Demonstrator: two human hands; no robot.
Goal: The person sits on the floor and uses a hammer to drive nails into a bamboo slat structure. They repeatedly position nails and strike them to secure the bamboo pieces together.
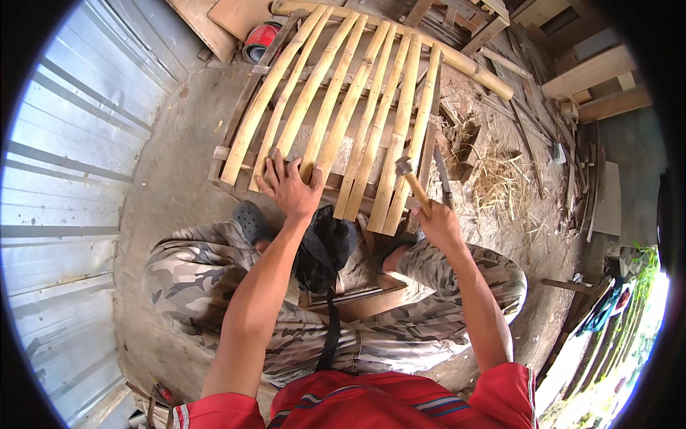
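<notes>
Several split bamboo slats (350,107) lie side by side across a low wooden frame (232,129) in front of me. Their near ends are uneven, with those at the right reaching closest to me. My left hand (291,189) rests on the near ends of the middle-left slats, its fingers spread. In my right hand (441,227) is a hammer (420,191), gripped by its wooden handle. The metal head points up and left, over or just above the rightmost slats; whether it touches them I cannot tell.
A black bag (325,250) sits between my legs. Beyond the slats lies a thick bamboo pole (471,69). A red can (262,41) stands at the far left. Straw and shavings (504,182) litter the right floor, beside stacked timber. Corrugated metal sheeting (68,179) walls the left.
</notes>
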